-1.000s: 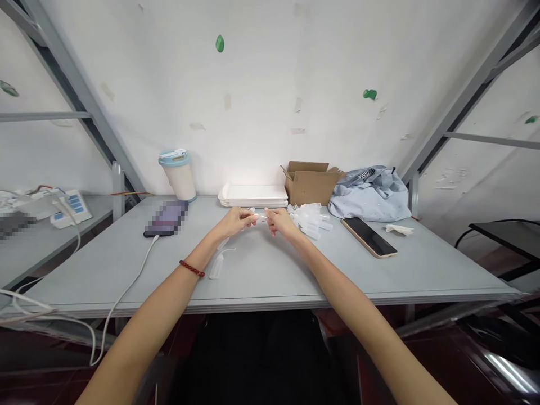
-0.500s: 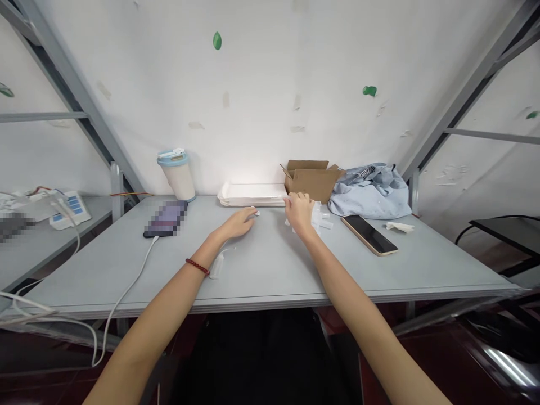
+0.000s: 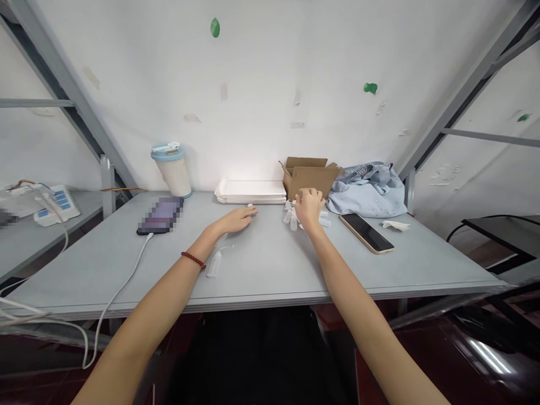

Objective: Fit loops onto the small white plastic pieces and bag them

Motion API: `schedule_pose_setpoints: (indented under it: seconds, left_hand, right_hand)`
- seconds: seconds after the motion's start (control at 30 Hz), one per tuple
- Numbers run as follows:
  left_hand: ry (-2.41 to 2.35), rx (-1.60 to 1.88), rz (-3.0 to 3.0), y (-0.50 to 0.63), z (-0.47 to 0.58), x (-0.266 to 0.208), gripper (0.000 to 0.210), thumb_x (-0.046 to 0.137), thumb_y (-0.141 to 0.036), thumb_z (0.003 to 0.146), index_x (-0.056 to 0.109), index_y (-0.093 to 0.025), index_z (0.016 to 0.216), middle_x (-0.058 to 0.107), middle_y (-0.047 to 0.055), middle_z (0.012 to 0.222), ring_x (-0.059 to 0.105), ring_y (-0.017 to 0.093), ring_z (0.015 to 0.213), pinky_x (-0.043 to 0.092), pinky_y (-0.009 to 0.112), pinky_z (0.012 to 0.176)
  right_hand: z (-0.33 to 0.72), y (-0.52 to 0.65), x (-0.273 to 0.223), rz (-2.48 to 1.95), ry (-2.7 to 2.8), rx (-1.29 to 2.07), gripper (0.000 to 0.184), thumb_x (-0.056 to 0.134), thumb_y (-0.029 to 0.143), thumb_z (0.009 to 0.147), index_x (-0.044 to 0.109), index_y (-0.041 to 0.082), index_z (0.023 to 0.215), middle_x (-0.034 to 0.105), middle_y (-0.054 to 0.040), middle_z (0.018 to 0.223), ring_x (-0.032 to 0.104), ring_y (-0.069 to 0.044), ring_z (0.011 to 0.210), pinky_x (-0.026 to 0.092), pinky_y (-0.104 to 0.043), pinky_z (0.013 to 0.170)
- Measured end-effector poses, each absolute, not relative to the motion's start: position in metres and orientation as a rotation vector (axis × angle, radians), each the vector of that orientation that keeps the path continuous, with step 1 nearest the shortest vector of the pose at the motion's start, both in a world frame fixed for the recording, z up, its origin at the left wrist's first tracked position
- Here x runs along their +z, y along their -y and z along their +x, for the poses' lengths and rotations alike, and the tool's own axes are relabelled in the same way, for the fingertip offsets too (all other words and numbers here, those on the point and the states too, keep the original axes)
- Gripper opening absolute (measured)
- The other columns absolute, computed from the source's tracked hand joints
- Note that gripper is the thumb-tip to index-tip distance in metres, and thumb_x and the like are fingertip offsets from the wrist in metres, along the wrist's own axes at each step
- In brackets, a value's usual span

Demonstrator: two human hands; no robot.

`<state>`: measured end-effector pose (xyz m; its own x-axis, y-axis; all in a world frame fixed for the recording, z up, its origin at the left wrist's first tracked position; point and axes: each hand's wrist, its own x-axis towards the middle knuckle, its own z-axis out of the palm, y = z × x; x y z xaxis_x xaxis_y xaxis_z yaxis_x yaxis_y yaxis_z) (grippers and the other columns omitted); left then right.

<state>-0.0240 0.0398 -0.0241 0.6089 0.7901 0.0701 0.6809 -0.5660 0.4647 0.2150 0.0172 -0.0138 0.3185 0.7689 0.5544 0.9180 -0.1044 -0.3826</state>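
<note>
My left hand [image 3: 237, 220] lies palm down on the grey table [image 3: 270, 264], its fingers stretched out. A small white piece [image 3: 250, 205] shows by its fingertips. Below that wrist lies a small translucent plastic bottle [image 3: 214, 265] with a thin tube at its top; part of another clear piece shows beside the wrist. My right hand [image 3: 310, 207] is curled over a pile of small translucent plastic bottles [image 3: 293, 220] in front of the cardboard box [image 3: 314, 179]. Its fingertips are hidden, so what they grip cannot be seen. Several bottles stick out on both sides of it.
A stack of white sheets or bags [image 3: 251, 191] lies against the wall. At left are a cup with a blue lid [image 3: 172, 171] and a phone [image 3: 160, 215] on a white cable. At right are another phone [image 3: 366, 232], blue cloth [image 3: 365, 191] and a crumpled tissue [image 3: 395, 225].
My right hand has moved right and slightly up over the pile, uncovering the bottles on its left. My left hand has shifted little. The camera view has turned slightly.
</note>
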Motion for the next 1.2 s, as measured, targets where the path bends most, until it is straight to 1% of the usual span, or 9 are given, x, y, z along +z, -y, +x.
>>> schedule_pose_setpoints:
  seconds: [0.17, 0.3, 0.4, 0.57, 0.63, 0.77, 0.93, 1.1, 1.2]
  left_hand:
    - [-1.104, 0.506, 2.409, -0.043, -0.023, -0.030, 0.049, 0.043, -0.019, 0.072, 0.067, -0.019, 0.114, 0.055, 0.008, 0.136, 0.049, 0.025, 0.127, 0.033, 0.036, 0.108]
    - [-1.082, 0.642, 2.424, -0.046, -0.022, -0.034, 0.042, 0.044, -0.012, 0.064, 0.072, -0.019, 0.095, 0.072, 0.008, 0.108, 0.064, 0.025, 0.102, 0.044, 0.036, 0.096]
    - [-1.109, 0.716, 2.405, -0.048, -0.024, -0.036, 0.035, 0.046, -0.012, 0.063, 0.073, -0.017, 0.085, 0.074, 0.008, 0.093, 0.065, 0.024, 0.086, 0.047, 0.035, 0.086]
    - [-1.106, 0.699, 2.414, -0.047, -0.029, -0.032, 0.022, 0.049, -0.016, 0.064, 0.071, -0.016, 0.068, 0.071, 0.005, 0.073, 0.061, 0.021, 0.070, 0.048, 0.031, 0.072]
    - [-1.141, 0.736, 2.360, -0.048, -0.032, -0.029, 0.020, 0.051, -0.018, 0.064, 0.071, -0.016, 0.067, 0.071, 0.005, 0.071, 0.062, 0.021, 0.070, 0.048, 0.031, 0.070]
    - [-1.259, 0.937, 2.140, -0.051, -0.037, -0.028, 0.019, 0.059, -0.026, 0.066, 0.073, -0.017, 0.075, 0.073, 0.006, 0.078, 0.064, 0.022, 0.076, 0.048, 0.032, 0.076]
    - [-1.250, 1.132, 1.893, -0.054, -0.038, -0.032, 0.018, 0.063, -0.031, 0.066, 0.071, -0.016, 0.074, 0.071, 0.005, 0.074, 0.062, 0.018, 0.067, 0.050, 0.031, 0.067]
    - [-1.259, 1.215, 1.839, -0.051, -0.036, -0.032, 0.027, 0.067, -0.042, 0.065, 0.070, -0.015, 0.071, 0.068, 0.004, 0.069, 0.058, 0.016, 0.064, 0.046, 0.027, 0.058]
    - [-1.296, 1.248, 1.770, -0.048, -0.034, -0.027, 0.033, 0.070, -0.047, 0.063, 0.070, -0.015, 0.069, 0.066, 0.003, 0.065, 0.056, 0.016, 0.063, 0.044, 0.026, 0.057]
  right_hand:
    - [0.188, -0.008, -0.013, -1.732, 1.657, -0.315, 0.027, 0.042, 0.018, 0.091, 0.063, 0.015, 0.108, 0.057, -0.0160, 0.114, 0.043, -0.029, 0.110, 0.033, -0.043, 0.089]
    - [0.165, 0.002, -0.017, -1.438, 1.862, -0.344, 0.025, 0.042, 0.017, 0.091, 0.063, 0.015, 0.106, 0.059, -0.0151, 0.111, 0.045, -0.027, 0.106, 0.034, -0.040, 0.089]
    - [0.151, 0.010, -0.024, -1.253, 2.040, -0.373, 0.025, 0.041, 0.016, 0.091, 0.063, 0.014, 0.103, 0.059, -0.0151, 0.109, 0.046, -0.026, 0.104, 0.035, -0.038, 0.088]
    - [0.131, 0.018, -0.036, -0.994, 2.267, -0.341, 0.027, 0.036, 0.017, 0.094, 0.062, 0.012, 0.102, 0.060, -0.0153, 0.105, 0.049, -0.024, 0.098, 0.039, -0.037, 0.086]
    - [0.124, 0.023, -0.039, -0.857, 2.355, -0.304, 0.028, 0.035, 0.021, 0.096, 0.060, 0.012, 0.104, 0.060, -0.0154, 0.104, 0.050, -0.024, 0.096, 0.040, -0.036, 0.085]
    - [0.109, 0.041, -0.041, -0.705, 2.492, -0.252, 0.039, 0.032, 0.038, 0.098, 0.060, 0.013, 0.106, 0.058, -0.0113, 0.089, 0.050, -0.021, 0.084, 0.043, -0.034, 0.078]
    - [0.095, 0.067, -0.040, -0.513, 2.681, -0.237, 0.049, 0.035, 0.055, 0.094, 0.057, 0.023, 0.124, 0.054, -0.0082, 0.093, 0.047, -0.018, 0.076, 0.042, -0.030, 0.071]
    - [0.089, 0.075, -0.041, -0.432, 2.773, -0.220, 0.052, 0.036, 0.059, 0.092, 0.063, 0.021, 0.112, 0.055, -0.0074, 0.089, 0.047, -0.015, 0.071, 0.041, -0.029, 0.069]
    - [0.091, 0.071, -0.041, -0.506, 2.790, -0.222, 0.049, 0.034, 0.056, 0.094, 0.064, 0.019, 0.103, 0.057, -0.0071, 0.085, 0.048, -0.015, 0.067, 0.039, -0.029, 0.066]
